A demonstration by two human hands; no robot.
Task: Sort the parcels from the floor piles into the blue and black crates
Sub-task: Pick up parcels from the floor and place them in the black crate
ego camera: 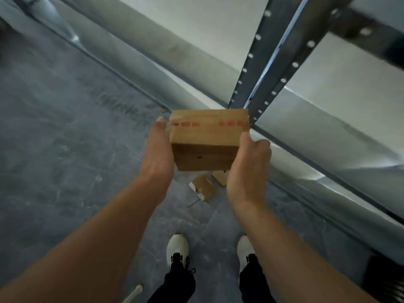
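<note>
A brown cardboard parcel [207,138] with red printed tape across its top is held in the air in front of me, above the floor. My left hand [156,154] lies flat against its left side, fingers straight. My right hand [249,162] grips its right side, thumb at the top edge and fingers curled round behind. On the floor below the parcel lie two more small cardboard parcels [204,186], partly hidden by it. No blue or black crate is in view.
A grey perforated metal rack upright [262,68] rises right behind the parcel, with a beam [367,33] running off to the upper right. A pale wall [196,29] meets the grey floor [65,138] diagonally. My white shoes [178,248] stand below.
</note>
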